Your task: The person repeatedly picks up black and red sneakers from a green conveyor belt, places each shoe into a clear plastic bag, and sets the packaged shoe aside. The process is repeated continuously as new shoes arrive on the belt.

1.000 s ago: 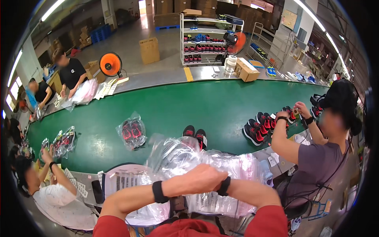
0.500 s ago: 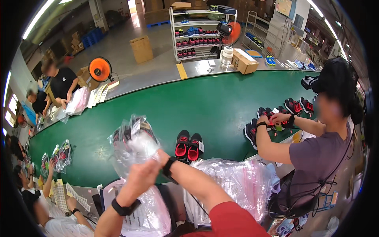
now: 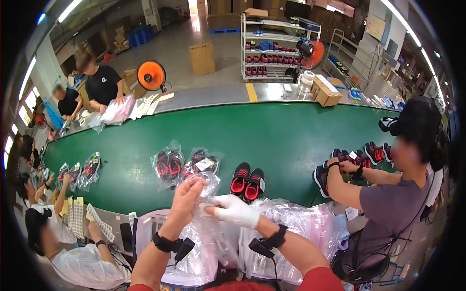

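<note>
My bare left hand (image 3: 187, 196) is closed on the top of a clear plastic bag (image 3: 213, 233), which hangs down over the near edge of the belt. My right hand (image 3: 235, 212), in a white glove, pinches the same bag just beside it. No shoe shows inside this bag. Beyond my hands, two clear-bagged pairs of black and red shoes (image 3: 169, 165) lie side by side on the green belt. To the right of my hands stands an unbagged pair of black and red shoes (image 3: 247, 182), with a white tag on one.
Stacks of clear bags (image 3: 296, 233) lie along my side of the green conveyor belt (image 3: 272, 131). At right, a co-worker (image 3: 393, 194) handles more shoes. Further co-workers (image 3: 73, 247) are at left, near bagged shoes (image 3: 91, 169). A shoe rack (image 3: 279, 43) stands beyond.
My hands have come back from the bagged shoes, which now lie on the belt, and meet on a clear bag nearer me. The whole view has shifted.
</note>
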The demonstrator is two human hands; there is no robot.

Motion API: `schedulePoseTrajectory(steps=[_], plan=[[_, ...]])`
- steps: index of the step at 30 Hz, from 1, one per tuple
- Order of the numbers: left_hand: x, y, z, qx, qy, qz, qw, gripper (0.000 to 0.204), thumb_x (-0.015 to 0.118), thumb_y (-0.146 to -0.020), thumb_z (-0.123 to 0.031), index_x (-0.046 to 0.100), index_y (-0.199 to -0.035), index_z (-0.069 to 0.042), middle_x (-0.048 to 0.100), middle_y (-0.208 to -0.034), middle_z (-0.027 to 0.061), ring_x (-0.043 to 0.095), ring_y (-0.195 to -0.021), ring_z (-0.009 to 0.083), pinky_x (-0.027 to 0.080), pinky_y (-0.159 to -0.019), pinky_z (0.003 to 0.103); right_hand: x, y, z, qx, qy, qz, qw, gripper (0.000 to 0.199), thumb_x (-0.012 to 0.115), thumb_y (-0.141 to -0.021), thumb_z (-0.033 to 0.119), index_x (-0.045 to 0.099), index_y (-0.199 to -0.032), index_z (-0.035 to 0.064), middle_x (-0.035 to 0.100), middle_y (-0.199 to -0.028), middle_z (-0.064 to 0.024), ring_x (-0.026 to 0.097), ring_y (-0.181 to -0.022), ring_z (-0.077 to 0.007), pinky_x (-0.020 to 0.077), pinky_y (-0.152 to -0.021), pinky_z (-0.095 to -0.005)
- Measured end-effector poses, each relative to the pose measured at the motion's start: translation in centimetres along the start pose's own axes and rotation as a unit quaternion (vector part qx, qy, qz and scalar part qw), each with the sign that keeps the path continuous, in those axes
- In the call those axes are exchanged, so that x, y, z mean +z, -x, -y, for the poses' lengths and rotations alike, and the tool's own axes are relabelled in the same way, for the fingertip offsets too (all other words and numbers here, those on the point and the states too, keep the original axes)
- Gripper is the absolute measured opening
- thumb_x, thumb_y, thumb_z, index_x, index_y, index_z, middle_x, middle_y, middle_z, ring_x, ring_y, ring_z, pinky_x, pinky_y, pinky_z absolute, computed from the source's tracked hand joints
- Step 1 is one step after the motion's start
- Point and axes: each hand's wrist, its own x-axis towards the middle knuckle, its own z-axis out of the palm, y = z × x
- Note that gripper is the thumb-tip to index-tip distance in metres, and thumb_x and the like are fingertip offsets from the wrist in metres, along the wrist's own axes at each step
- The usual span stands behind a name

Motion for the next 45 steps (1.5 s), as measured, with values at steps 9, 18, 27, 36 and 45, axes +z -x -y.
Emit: schedulePoseTrajectory(steps=[9, 18, 27, 36, 45], plan=[[-0.7, 1.3, -1.5, 0.093, -0.011, -0.068, 0.993, 0.011, 0.053, -0.093, -0.015, 0.057, -0.087, -0.007, 0.041, -0.061, -0.0088, 0.033, -0.046, -0.0019, 0.026, -0.039, 0.017, -5.2, 8.6, -2.0, -0.020, 0.217, -0.307, 0.926, 0.011, 0.055, -0.084, 0.016, 0.054, -0.080, 0.0057, 0.058, -0.062, -0.0111, 0.058, -0.058, -0.0265, 0.0459, -0.056, -0.0388], [6.0, 6.5, -1.4, 0.132, -0.092, 0.132, 0.978, 0.007, 0.053, -0.089, -0.008, 0.059, -0.091, -0.005, 0.052, -0.061, -0.0011, 0.049, -0.053, 0.0070, 0.036, -0.045, 0.025, 1.4, 4.6, -1.8, -0.306, 0.399, -0.227, 0.834, 0.031, 0.062, -0.077, 0.010, 0.056, -0.106, 0.0026, 0.060, -0.097, -0.0128, 0.058, -0.092, -0.0285, 0.0475, -0.081, -0.0380], [0.2, 13.2, -0.2, 0.145, -0.478, 0.199, 0.843, 0.015, 0.060, -0.079, -0.012, 0.063, -0.093, -0.012, 0.062, -0.069, 0.0129, 0.062, -0.065, 0.0331, 0.051, -0.058, 0.040, -0.5, -2.8, -9.1, -0.067, 0.071, -0.173, 0.980, 0.028, 0.060, -0.084, 0.021, 0.058, -0.104, 0.0021, 0.059, -0.100, -0.0145, 0.056, -0.098, -0.0215, 0.0464, -0.085, -0.0331], [-5.7, 5.7, -0.6, 0.200, -0.348, -0.197, 0.894, 0.009, 0.056, -0.089, -0.009, 0.061, -0.092, -0.002, 0.056, -0.067, -0.0007, 0.044, -0.058, 0.0060, 0.037, -0.052, 0.024, 8.1, -7.2, -4.8, -0.036, 0.593, 0.003, 0.804, 0.017, 0.055, -0.078, 0.016, 0.064, -0.089, 0.0079, 0.066, -0.085, -0.0153, 0.066, -0.075, -0.0307, 0.0528, -0.064, -0.0426], [-9.6, 3.2, -3.4, 0.173, -0.240, -0.259, 0.920, 0.008, 0.057, -0.090, -0.010, 0.060, -0.090, -0.003, 0.039, -0.063, -0.0105, 0.029, -0.054, -0.0012, 0.019, -0.046, 0.019, -0.5, -5.3, 0.2, -0.042, 0.083, -0.200, 0.975, 0.033, 0.052, -0.087, 0.035, 0.062, -0.106, 0.0090, 0.067, -0.088, -0.0139, 0.065, -0.084, -0.0307, 0.0506, -0.072, -0.0385]])
